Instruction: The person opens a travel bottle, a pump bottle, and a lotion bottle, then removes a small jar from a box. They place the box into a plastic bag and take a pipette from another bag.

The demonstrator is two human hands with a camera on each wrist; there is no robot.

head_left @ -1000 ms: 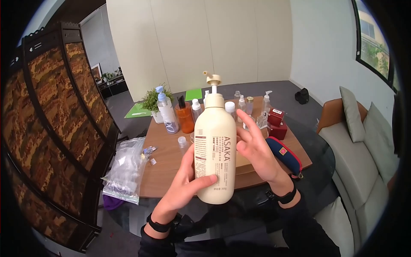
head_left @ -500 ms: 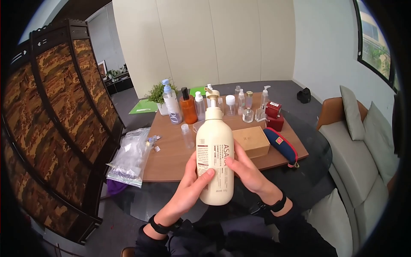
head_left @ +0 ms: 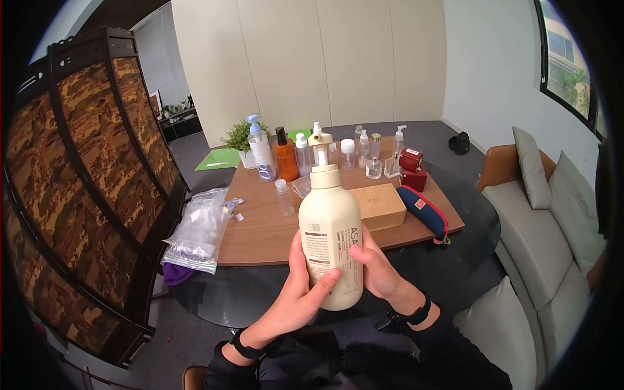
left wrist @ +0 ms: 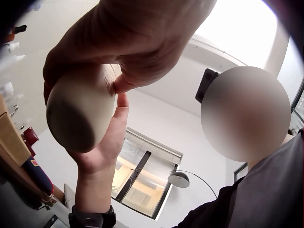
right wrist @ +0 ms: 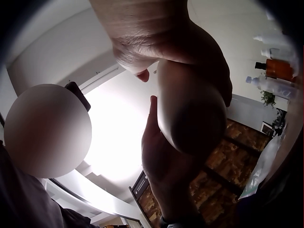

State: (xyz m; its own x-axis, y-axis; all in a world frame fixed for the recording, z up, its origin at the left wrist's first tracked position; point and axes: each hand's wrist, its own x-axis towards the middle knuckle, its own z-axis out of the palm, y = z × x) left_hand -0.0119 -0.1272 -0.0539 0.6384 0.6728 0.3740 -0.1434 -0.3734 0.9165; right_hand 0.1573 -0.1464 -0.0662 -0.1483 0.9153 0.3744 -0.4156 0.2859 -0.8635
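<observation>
A large cream pump bottle (head_left: 328, 218) with brown printed text stands nearly upright between both hands, held up before the near table edge. My left hand (head_left: 296, 299) grips its lower left side, thumb across the label. On the other side my right hand (head_left: 383, 273) holds the bottle too, its thumb on the front by the big lettering. From below, the left wrist view shows the rounded base of the bottle (left wrist: 71, 118) with a hand on each side. Fingers behind the bottle are hidden in the head view.
On the wooden table (head_left: 260, 244) stand several bottles, among them an orange one (head_left: 285, 159) and a blue-topped pump bottle (head_left: 261, 156). A cardboard box (head_left: 378, 207), a navy pouch (head_left: 422, 211) and red boxes (head_left: 413, 177) lie right. A clear plastic bag (head_left: 197, 231) hangs over the left edge.
The bottle has come down and turned slightly, showing more of its brown-headed text panel. My right hand, spread beside it at first, has closed in on its right side. The left hand kept its grip.
</observation>
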